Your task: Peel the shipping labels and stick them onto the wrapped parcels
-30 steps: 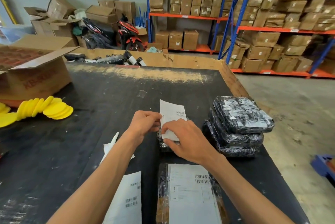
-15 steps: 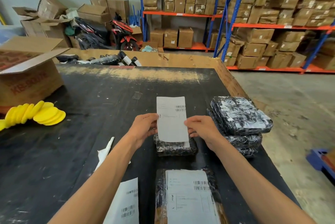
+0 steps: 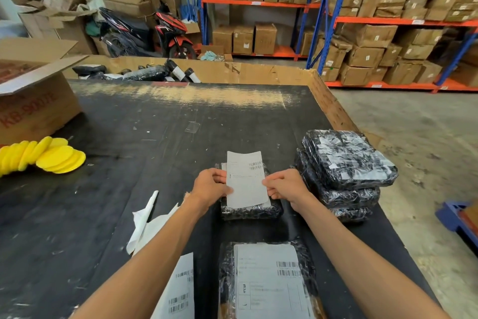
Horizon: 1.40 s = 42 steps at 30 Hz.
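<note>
A white shipping label [image 3: 247, 179] with a barcode is held flat just over a small black wrapped parcel [image 3: 249, 211] on the black table [image 3: 160, 122]. My left hand [image 3: 210, 186] pinches the label's left edge and my right hand [image 3: 284, 185] pinches its right edge. The label's far end curls up past the parcel. Near the front edge lies a larger wrapped parcel [image 3: 226, 274] with a label [image 3: 269, 282] stuck on top. A stack of three black wrapped parcels [image 3: 344, 161] stands to the right.
Peeled backing paper [image 3: 144, 220] and a sheet of labels [image 3: 179, 290] lie at the front left. Yellow round pads [image 3: 54, 157] and an open cardboard box [image 3: 33, 101] sit at the left. A cardboard bin [image 3: 232, 71] with black parcels borders the far edge.
The label has been spread out between both hands and lowered over the small parcel; my right hand moved from on top of it to its right edge.
</note>
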Each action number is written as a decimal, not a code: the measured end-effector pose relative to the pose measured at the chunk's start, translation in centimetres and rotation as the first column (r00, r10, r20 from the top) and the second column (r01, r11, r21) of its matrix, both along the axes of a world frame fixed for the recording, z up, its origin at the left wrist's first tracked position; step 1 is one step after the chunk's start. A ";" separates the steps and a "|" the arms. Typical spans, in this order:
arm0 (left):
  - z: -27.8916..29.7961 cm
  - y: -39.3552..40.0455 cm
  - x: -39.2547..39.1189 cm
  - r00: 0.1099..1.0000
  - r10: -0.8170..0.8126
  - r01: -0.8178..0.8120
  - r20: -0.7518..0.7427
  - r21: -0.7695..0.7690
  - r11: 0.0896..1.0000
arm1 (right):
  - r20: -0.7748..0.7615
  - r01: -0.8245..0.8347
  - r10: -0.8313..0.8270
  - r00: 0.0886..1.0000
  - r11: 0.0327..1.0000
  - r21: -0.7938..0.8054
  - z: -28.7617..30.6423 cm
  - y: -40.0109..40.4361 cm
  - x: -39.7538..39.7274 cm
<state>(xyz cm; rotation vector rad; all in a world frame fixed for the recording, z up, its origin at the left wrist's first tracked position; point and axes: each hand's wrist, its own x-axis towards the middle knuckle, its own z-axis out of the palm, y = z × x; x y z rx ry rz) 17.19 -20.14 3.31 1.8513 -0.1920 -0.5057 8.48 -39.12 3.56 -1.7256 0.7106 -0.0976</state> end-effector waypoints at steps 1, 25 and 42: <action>0.0 -0.1 0.0 1.000 0.004 -0.005 0.020 0.020 1.000 | -0.002 0.003 -0.003 1.000 1.000 -0.008 -0.1 0.0 0.1; -0.8 -1.1 0.0 0.934 -0.009 -0.137 0.356 0.383 0.914 | -0.114 -0.141 0.099 0.989 0.876 -0.461 -0.6 0.6 0.7; -2.0 -2.5 2.8 0.862 -0.413 0.090 0.296 0.710 0.698 | -0.471 -0.535 0.264 0.842 0.523 -0.664 -0.5 1.0 4.4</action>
